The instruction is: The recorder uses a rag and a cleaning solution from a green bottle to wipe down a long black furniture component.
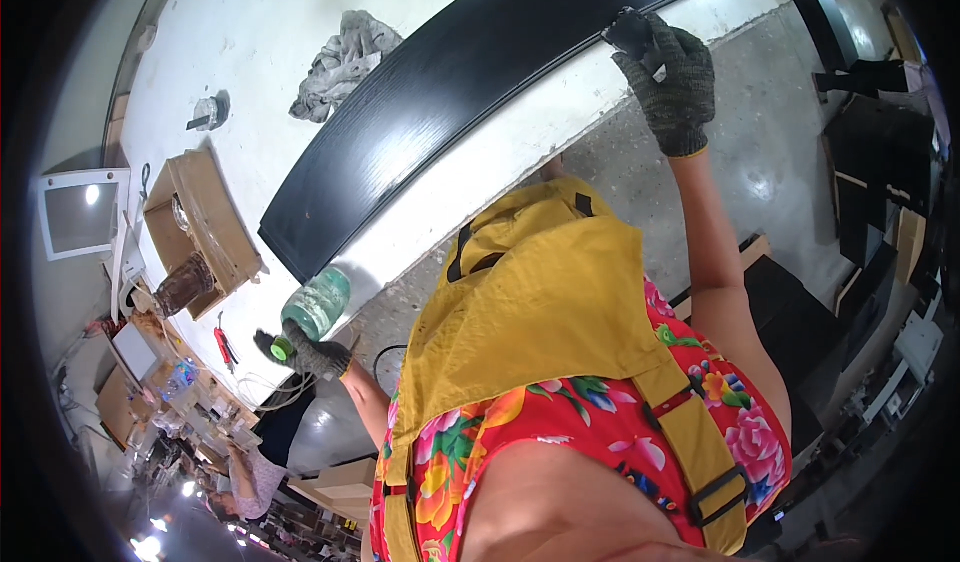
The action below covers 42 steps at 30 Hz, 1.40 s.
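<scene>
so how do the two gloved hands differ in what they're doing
The left hand grips a pale green bottle low by the white table's near edge; the right hand reaches far out, closed on a small dark object at the long black panel's edge. The left arm is bent, the right stretched. Both wear dark knit gloves.

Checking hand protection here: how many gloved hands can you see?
2. The left hand in a dark knit glove grips a green bottle by the table edge; the right hand, gloved too, touches the long black panel.
</scene>
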Motion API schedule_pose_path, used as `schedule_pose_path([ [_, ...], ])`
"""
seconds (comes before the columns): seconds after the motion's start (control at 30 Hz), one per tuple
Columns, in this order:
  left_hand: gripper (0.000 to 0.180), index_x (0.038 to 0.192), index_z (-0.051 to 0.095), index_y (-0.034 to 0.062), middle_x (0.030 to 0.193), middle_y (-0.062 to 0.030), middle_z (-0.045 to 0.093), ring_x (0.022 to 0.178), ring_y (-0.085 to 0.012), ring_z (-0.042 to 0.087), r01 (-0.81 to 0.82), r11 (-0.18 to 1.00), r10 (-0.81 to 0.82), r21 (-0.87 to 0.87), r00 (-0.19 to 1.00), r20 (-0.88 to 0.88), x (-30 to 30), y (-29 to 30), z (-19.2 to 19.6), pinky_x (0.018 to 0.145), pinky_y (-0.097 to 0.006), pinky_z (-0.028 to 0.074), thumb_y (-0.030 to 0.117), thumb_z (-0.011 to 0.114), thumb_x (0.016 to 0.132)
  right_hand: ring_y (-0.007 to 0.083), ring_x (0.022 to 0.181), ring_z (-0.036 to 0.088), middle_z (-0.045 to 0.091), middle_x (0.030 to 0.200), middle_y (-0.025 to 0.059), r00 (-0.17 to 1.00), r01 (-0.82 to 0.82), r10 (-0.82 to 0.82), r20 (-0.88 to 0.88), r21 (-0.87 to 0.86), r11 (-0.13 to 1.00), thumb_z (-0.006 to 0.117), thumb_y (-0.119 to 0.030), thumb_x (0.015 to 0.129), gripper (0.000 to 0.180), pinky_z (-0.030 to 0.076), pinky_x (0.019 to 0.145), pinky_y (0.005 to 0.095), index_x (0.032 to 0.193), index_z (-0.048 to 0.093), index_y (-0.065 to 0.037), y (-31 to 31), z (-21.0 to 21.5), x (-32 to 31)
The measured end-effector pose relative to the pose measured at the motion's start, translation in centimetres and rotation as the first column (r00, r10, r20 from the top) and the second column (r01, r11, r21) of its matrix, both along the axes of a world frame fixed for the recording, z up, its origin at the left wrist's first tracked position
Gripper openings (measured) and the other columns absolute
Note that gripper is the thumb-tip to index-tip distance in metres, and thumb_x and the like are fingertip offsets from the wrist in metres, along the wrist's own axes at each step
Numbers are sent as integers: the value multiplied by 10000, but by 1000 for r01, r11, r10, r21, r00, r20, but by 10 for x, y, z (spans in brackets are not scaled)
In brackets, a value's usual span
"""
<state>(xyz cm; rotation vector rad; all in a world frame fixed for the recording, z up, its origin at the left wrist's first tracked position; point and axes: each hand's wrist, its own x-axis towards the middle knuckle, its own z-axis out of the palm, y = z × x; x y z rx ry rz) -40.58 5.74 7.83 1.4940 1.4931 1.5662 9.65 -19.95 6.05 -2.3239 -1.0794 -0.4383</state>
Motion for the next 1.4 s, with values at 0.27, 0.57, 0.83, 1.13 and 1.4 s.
schedule_pose_path([
  [0.27,591,1489,377,11,1515,-167,416,1410,-298,377,262,865,-171,429,955,-241,61,-1,54,1178,-471,308,150,592,956,308,1080,581,625,1173,124,975,-189,190,-118,20,982,770,-428,823,607,462,952,443,1333,599,-147,53,5,-79],
  [0.57,547,1492,349,-17,1525,-193,413,1433,-328,376,555,806,-524,204,831,-190,129,-28,46,1207,-474,274,200,482,1008,264,982,585,660,1041,112,992,-72,82,-92,107,992,795,-426,799,562,491,857,414,1218,653,-80,32,6,-39],
  [0.83,557,1492,355,-34,1515,-199,431,1412,-341,406,675,732,-659,99,737,-153,153,-27,40,1206,-475,254,223,448,1006,290,1024,599,642,1098,118,959,-120,150,-239,136,983,810,-433,772,612,518,884,429,1266,644,-111,43,2,-95],
  [1.13,679,1481,392,-3,1518,-195,426,1434,-336,373,759,650,-760,51,648,42,161,-23,25,1211,-483,247,189,649,882,296,1048,582,615,1125,104,875,-312,339,-346,133,941,787,-403,783,606,474,941,438,1295,622,-123,58,-4,-141],
  [1.4,684,1486,382,-10,1529,-197,413,1458,-344,332,857,516,-855,23,512,86,190,-34,24,1224,-472,210,218,675,911,321,1037,580,616,1158,109,944,-251,277,-179,154,956,793,-372,782,613,480,915,465,1310,601,-127,51,-3,-97],
])
